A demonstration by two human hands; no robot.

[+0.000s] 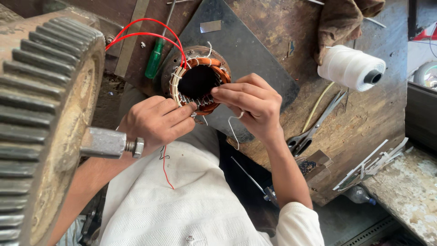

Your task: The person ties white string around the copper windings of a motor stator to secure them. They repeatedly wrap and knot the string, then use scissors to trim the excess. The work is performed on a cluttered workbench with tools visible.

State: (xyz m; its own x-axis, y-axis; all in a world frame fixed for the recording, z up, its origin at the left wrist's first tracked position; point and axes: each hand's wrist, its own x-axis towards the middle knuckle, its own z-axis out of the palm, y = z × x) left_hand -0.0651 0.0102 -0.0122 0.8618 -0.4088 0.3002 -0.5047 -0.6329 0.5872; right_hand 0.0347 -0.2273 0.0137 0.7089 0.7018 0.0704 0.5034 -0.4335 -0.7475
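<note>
Gripping the copper-wound stator (199, 83) from its lower left, the left hand (157, 122) curls its fingers on the rim; the right hand (252, 104), wrist bent, pinches white thread (233, 124) at the stator's lower right, above the dark surface (255, 54).

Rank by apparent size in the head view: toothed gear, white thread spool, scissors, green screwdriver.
1. Toothed gear, though nearness to the camera inflates it.
2. White thread spool and scissors, too alike to rank.
3. Green screwdriver.
</note>
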